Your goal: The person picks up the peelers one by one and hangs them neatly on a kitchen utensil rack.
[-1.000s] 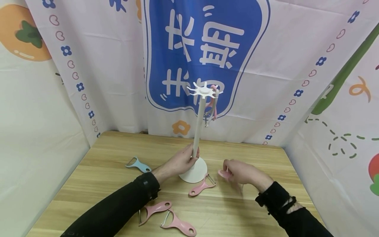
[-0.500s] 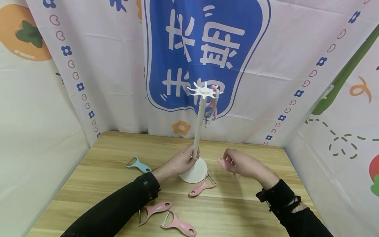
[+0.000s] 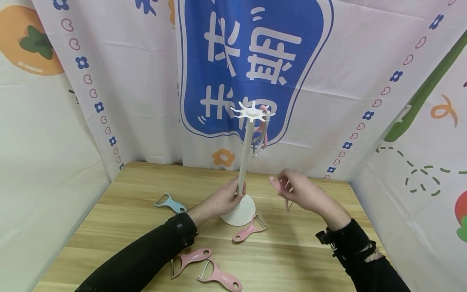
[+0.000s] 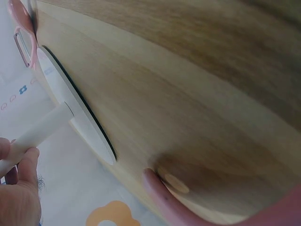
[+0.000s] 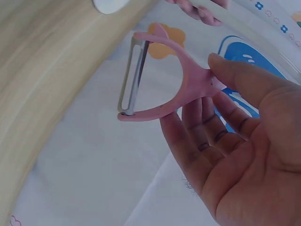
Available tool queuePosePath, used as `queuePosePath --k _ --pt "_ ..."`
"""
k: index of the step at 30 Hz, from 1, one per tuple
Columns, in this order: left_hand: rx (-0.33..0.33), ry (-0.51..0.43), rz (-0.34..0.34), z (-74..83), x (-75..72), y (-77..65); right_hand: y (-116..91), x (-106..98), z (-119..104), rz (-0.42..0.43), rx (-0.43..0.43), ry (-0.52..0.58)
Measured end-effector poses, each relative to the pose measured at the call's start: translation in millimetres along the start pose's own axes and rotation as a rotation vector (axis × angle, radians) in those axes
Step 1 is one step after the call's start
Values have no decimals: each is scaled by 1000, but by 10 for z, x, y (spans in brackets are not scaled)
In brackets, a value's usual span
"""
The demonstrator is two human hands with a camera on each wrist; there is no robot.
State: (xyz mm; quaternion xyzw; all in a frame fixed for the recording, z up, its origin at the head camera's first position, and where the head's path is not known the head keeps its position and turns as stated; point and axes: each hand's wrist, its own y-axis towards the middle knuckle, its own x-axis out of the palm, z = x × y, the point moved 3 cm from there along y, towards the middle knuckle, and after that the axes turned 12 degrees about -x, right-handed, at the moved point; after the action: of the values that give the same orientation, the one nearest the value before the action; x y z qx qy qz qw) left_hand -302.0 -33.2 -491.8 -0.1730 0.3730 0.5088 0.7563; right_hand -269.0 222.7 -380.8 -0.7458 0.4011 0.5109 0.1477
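My left hand [image 3: 220,199] grips the lower part of the pole of a white stand [image 3: 246,158], fingers curled round it, as the left wrist view also shows. The stand has a round base and a ring of hooks at its top, where a pink and a grey peeler [image 3: 263,140] hang on the right side. To the right of the pole, my right hand [image 3: 304,192] holds a pink peeler [image 5: 195,84] above the table, pinching it at the neck between thumb and fingers. In the right wrist view its blade end points away from the palm.
A pink peeler [image 3: 248,232] lies just in front of the base. Two more, a pink peeler [image 3: 193,256] and another pink peeler [image 3: 220,276], lie near the front. A light-blue peeler [image 3: 171,202] lies left of my forearm. Printed cloth [image 3: 146,101] hangs behind the table.
My right hand has lifted the pink peeler up from low over the table and away from me. The left hand stays on the pole, and the stand has not moved.
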Motion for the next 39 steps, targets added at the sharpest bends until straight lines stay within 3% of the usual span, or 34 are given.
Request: queuePosePath --k 11,24,31,39 --pt "10 -9 1 0 1 0 17 -176 -66 101 61 37" --pt "-12 -21 1 8 1 -6 60 -371 -177 310 -27 102" --pt "-15 -19 2 13 -5 -11 56 -456 -244 434 -68 85" --pt "-1 12 17 12 -1 -8 41 -501 -340 543 -55 67"
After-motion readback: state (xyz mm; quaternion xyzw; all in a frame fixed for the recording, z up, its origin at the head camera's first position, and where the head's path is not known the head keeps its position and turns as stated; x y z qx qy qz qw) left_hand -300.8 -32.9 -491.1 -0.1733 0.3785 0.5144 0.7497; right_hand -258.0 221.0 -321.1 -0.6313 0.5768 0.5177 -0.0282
